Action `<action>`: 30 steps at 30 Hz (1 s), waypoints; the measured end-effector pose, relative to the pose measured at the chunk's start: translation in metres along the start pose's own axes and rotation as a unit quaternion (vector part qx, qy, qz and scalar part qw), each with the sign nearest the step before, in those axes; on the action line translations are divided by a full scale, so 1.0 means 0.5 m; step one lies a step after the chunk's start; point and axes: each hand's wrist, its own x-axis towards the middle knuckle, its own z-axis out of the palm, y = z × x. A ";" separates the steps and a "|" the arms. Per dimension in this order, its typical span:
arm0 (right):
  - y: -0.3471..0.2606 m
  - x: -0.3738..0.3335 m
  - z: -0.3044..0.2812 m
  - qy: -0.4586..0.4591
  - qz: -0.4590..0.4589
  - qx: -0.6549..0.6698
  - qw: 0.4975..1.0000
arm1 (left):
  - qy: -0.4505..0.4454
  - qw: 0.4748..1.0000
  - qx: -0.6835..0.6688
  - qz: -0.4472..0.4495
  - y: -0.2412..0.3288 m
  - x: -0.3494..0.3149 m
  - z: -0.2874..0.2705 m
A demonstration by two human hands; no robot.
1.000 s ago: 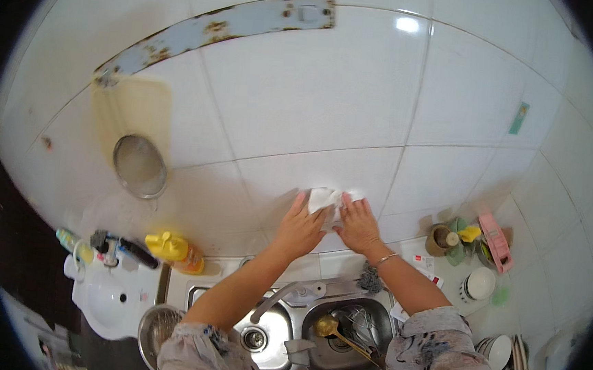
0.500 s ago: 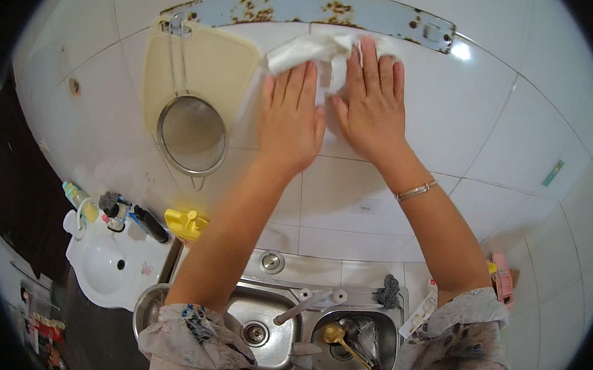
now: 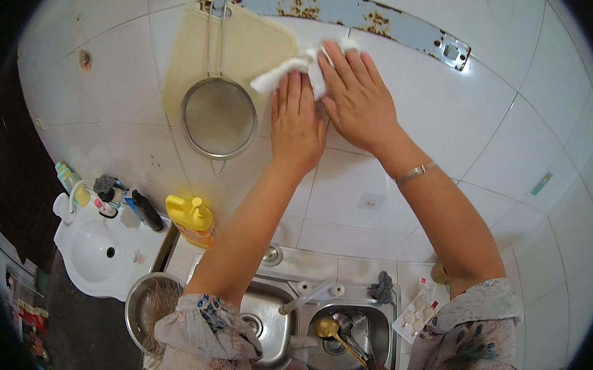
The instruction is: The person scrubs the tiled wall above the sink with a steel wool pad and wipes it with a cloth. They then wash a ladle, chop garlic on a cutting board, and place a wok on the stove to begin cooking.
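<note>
A crumpled white cloth (image 3: pixel 276 76) lies against the white tiled wall, below a rusty pale-blue metal rail (image 3: pixel 336 8). My left hand (image 3: pixel 298 124) rests flat at the cloth's lower edge, fingers stretched upward and close together. Flat on the cloth's right part is my right hand (image 3: pixel 359 96), its fingers straight and partly covering it. The cloth's left end overlaps the right edge of a cream cutting board (image 3: pixel 180 74) hanging on the rail. In front of the board hangs a round wire strainer (image 3: pixel 219 116), just left of my left hand.
Below is a double steel sink (image 3: pixel 274 362) with a faucet (image 3: pixel 307 298); a golden ladle (image 3: pixel 328 327) lies in its right bowl. A yellow jug (image 3: pixel 190 212) and a grey scourer (image 3: pixel 383 287) stand near. Farther left are a metal bowl (image 3: pixel 138 308) and a white washbasin (image 3: pixel 82 249).
Both hands and the cloth have moved left along the wall, so the cloth now reaches over the cutting board's edge. The whole view has shifted slightly too.
</note>
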 end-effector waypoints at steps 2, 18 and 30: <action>-0.016 0.011 0.024 0.032 0.001 0.015 0.999 | 0.014 1.000 0.006 0.004 -0.012 0.003 0.002; -0.106 -0.375 0.140 -0.175 0.024 0.121 0.977 | -0.268 0.962 0.028 0.036 -0.032 -0.328 0.020; -0.016 -0.424 0.088 -0.149 0.141 0.033 0.978 | -0.238 0.951 0.011 0.199 0.105 -0.198 0.108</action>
